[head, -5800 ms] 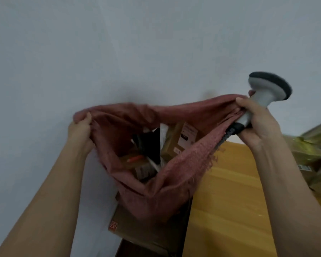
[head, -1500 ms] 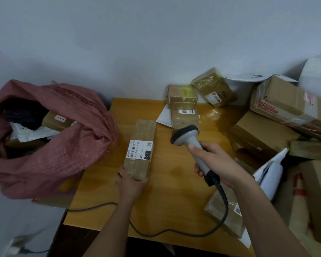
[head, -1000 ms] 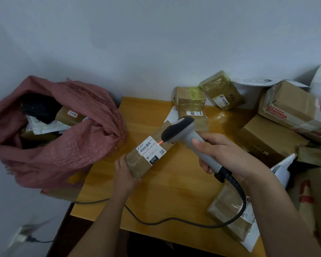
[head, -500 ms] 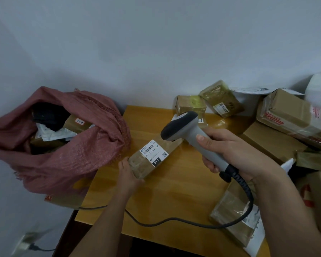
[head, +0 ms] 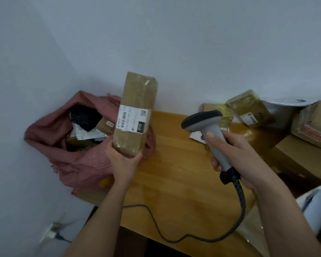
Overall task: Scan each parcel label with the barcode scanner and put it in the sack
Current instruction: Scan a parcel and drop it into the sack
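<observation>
Around the wooden table (head: 183,169) sit many other things: along its far edge a small taped box (head: 210,108) and a tilted taped parcel (head: 248,108) lean near the wall, and at the right edge stacked cardboard boxes (head: 311,138) crowd in, with a white mailer bag (head: 315,210) at the near right corner. A folded white paper (head: 195,135) lies on the table just behind the barcode scanner (head: 209,130). The scanner's dark cable (head: 174,236) loops across the near edge of the table. Past the left edge the pink sack (head: 78,160) slumps against the wall, its mouth wide, with a black item and labelled packets inside (their labels are too small to read). A wall socket (head: 50,231) sits low on the left wall.

The left hand (head: 123,162) grips the bottom end of the long brown parcel (head: 135,115), thumb and fingers curled round it; the parcel stands upright in the air above the table's left edge, partly covering the sack's rim, white label (head: 132,119) facing the camera. The right hand (head: 235,154) has its fingers wrapped round the scanner's grey handle, head pointing left.

Half a second ago the parcel lay tilted on the table under the scanner's head; it is now lifted clear and turned upright, nearer the sack. The scanner has drawn back to the right.
</observation>
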Action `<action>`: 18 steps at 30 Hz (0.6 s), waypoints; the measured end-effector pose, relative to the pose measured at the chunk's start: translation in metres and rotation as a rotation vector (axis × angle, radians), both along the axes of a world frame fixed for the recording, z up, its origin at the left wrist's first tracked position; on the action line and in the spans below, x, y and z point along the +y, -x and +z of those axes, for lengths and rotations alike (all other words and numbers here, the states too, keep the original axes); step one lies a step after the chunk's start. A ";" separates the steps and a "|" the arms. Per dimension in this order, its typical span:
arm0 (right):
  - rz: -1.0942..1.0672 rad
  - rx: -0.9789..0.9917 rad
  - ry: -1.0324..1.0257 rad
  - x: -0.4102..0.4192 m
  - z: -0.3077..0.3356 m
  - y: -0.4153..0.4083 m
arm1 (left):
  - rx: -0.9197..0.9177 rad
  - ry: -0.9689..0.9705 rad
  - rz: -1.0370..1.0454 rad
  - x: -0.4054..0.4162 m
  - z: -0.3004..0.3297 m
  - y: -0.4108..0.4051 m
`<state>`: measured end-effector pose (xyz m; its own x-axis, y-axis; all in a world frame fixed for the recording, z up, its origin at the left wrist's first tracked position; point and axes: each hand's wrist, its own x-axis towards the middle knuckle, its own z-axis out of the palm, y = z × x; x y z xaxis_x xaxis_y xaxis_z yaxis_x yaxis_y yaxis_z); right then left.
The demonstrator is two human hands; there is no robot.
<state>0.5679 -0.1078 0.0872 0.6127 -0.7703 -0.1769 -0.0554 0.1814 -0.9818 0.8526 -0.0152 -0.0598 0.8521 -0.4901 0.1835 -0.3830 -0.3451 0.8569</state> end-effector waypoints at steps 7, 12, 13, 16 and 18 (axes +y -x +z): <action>0.044 0.019 0.004 0.007 -0.004 -0.039 | 0.342 0.058 0.601 0.001 0.030 -0.077; 0.051 0.049 0.005 0.011 -0.005 -0.060 | 0.573 -0.160 0.662 0.011 0.027 -0.124; 0.047 0.056 0.005 0.011 -0.006 -0.064 | 0.560 -0.170 0.625 0.011 0.024 -0.131; 0.025 0.065 0.011 0.012 -0.009 -0.075 | 0.630 -0.087 0.458 0.008 0.023 -0.145; 0.012 0.062 0.005 0.013 -0.010 -0.082 | 0.643 -0.184 0.248 0.007 0.022 -0.150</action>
